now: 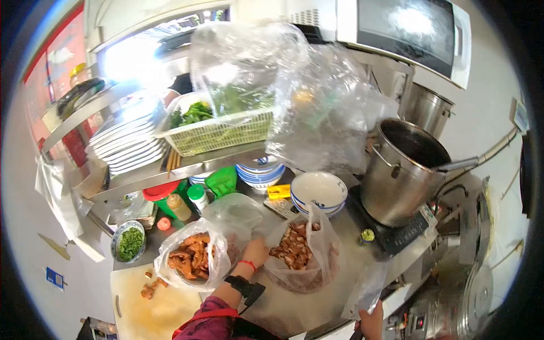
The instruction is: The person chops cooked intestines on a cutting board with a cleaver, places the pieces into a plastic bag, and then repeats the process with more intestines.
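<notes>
My left hand [255,253] reaches between two plastic bags, its fingers partly hidden by the plastic. On its left, an open bag [220,258] holds brown meat pieces [192,256]; on its right, another bag [326,258] holds smaller chopped meat [294,246]. At the lower right, my right hand [371,322] is closed around a dark handle, and a broad, pale blade [365,289] extends above it. A few meat scraps [148,290] lie on the cutting board [130,309] at the lower left.
A bowl of chopped greens [130,243] stands left, an empty-looking white bowl [319,191] at the back. A steel pot [391,181] sits on a black cooker [391,238] at the right. Above, a shelf [130,184] bears plates [127,136] and a basket [226,133].
</notes>
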A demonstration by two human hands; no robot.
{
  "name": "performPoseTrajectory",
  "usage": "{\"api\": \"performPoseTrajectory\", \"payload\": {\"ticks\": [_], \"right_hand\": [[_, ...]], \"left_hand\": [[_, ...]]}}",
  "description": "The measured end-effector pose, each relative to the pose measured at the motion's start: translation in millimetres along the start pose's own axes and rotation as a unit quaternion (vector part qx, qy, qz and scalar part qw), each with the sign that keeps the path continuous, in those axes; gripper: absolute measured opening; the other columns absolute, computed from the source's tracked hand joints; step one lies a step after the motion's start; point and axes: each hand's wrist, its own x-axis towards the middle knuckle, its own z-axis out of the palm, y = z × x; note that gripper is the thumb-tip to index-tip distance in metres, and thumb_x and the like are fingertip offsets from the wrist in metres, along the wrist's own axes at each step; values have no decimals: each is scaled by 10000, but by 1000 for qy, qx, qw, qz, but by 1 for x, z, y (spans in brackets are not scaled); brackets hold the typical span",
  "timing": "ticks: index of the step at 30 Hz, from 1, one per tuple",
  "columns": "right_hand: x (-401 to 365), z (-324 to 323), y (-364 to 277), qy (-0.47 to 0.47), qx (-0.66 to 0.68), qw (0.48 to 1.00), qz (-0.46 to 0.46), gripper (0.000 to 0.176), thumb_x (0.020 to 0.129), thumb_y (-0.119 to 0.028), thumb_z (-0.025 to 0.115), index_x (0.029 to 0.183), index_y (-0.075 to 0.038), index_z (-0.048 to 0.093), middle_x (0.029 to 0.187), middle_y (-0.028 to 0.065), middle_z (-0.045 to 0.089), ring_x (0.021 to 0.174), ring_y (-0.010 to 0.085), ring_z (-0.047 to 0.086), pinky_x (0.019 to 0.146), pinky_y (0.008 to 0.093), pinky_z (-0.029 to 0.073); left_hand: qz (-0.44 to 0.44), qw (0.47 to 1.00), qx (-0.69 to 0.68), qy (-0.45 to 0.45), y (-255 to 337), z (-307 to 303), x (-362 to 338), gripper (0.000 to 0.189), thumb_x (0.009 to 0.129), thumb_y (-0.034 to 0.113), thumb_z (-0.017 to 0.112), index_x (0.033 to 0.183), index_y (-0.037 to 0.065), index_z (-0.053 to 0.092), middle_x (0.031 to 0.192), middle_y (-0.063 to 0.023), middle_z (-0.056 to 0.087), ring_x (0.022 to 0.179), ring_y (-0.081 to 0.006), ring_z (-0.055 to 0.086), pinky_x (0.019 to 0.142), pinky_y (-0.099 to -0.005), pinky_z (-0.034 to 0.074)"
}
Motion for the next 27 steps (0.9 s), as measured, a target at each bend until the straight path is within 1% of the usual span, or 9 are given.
{"api": "performPoseTrajectory", "payload": {"ticks": [4, 8, 11, 13, 17, 19, 22, 24, 27], "right_hand": [[-24, 9, -27, 74, -107, 970, -206, 557, 787, -77, 561, 1295, 30, 361, 1179, 247, 496, 1096, 312, 490, 958, 391, 355], [-38, 11, -48, 47, -41, 982, -178, 564, 780, -72, 595, 1282, 61, 374, 1224, 224, 481, 1161, 325, 430, 994, 374, 302], [-26, 9, -23, 51, -27, 977, -204, 579, 782, -60, 591, 1298, 54, 353, 1181, 220, 495, 1036, 321, 510, 880, 375, 409], [-2, 1, 14, 63, -44, 974, -213, 583, 790, -48, 584, 1305, 56, 332, 1043, 210, 539, 737, 268, 575, 614, 340, 476], [-23, 8, -1, 52, -34, 981, -181, 560, 805, -57, 572, 1298, 55, 331, 844, 179, 560, 441, 157, 463, 393, 296, 376], [-26, 12, -4, 59, -78, 967, -234, 554, 808, -80, 586, 1285, 60, 342, 868, 172, 564, 533, 176, 499, 474, 305, 414], [-39, 36, -32, 71, -149, 925, -341, 549, 814, -126, 614, 1261, 72, 364, 915, 158, 573, 716, 213, 572, 638, 323, 489], [-45, 54, -43, -160, 66, 925, -338, 581, 822, -183, 632, 1270, 67, 359, 1022, 146, 567, 936, 249, 552, 839, 342, 444], [-68, 100, -61, -183, -44, 899, -395, 494, 836, -231, 628, 1214, 38, 456, 1045, 125, 569, 953, 217, 539, 852, 321, 421]], "left_hand": [[32, 990, -129, 39, 28, -13, 0, 164, 769, 121, 570, 847, -16, 614, 787, -231, 612, 771, -399, 599, 700, -437, 489], [108, 940, -282, 157, 81, -44, -1, 190, 832, 155, 540, 855, -24, 600, 791, -242, 595, 802, -411, 584, 692, -426, 483], [81, 910, -339, 222, 91, -59, 2, 260, 874, 215, 547, 787, -31, 548, 668, -189, 573, 614, -287, 581, 582, -380, 445], [57, 911, -352, 209, 87, -82, -3, 284, 886, 233, 544, 770, -26, 538, 630, -155, 548, 589, -220, 546, 560, -357, 429], [94, 895, -409, 149, 86, -125, -54, 228, 884, 228, 568, 838, 4, 566, 613, -34, 492, 580, -84, 434, 523, -271, 388], [155, 913, -367, 89, 73, -147, -92, 176, 859, 179, 602, 952, 30, 591, 688, -24, 532, 596, -98, 462, 545, -250, 403], [221, 884, -319, 259, 26, -158, -144, 125, 800, 146, 657, 868, 56, 601, 648, -45, 520, 573, -157, 507, 537, -284, 422], [162, 876, -306, 336, -28, -161, -173, 143, 763, 123, 683, 860, 50, 607, 657, -43, 532, 602, -179, 538, 572, -289, 443], [-31, 931, -146, 334, -129, -173, -224, 257, 721, 174, 700, 924, 48, 605, 951, -114, 559, 848, -237, 557, 711, -357, 461]]}}
